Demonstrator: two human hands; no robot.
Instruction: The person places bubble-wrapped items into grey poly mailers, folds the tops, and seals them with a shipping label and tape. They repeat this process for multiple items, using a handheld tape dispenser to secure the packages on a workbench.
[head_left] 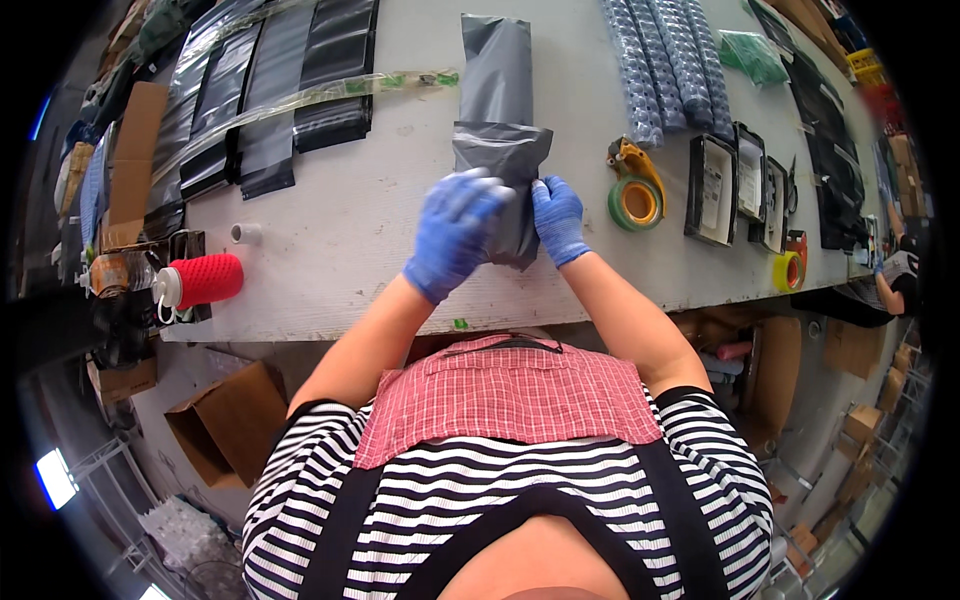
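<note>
A grey plastic mailing bag (515, 215) lies on the table in front of me, with something bulky inside that I cannot see. Its upper end is folded or overlapped near another flat grey mailing bag (497, 70) stretching away behind it. My right hand (559, 218), in a blue glove, grips the filled bag's right edge, thumb at the upper side. Over the bag's left side is my left hand (455, 225), also gloved in blue and slightly blurred, its fingers stretched toward the bag's middle. Whether those fingers touch the plastic is hard to make out.
Stacks of dark bags (270, 90) lie far left under clear tape strips. Right of me are a tape dispenser (636, 190), black open boxes (713, 190), bubble-wrap rolls (665, 65) and a yellow tape roll (788, 271). A red bottle (207, 280) stands out near the left edge.
</note>
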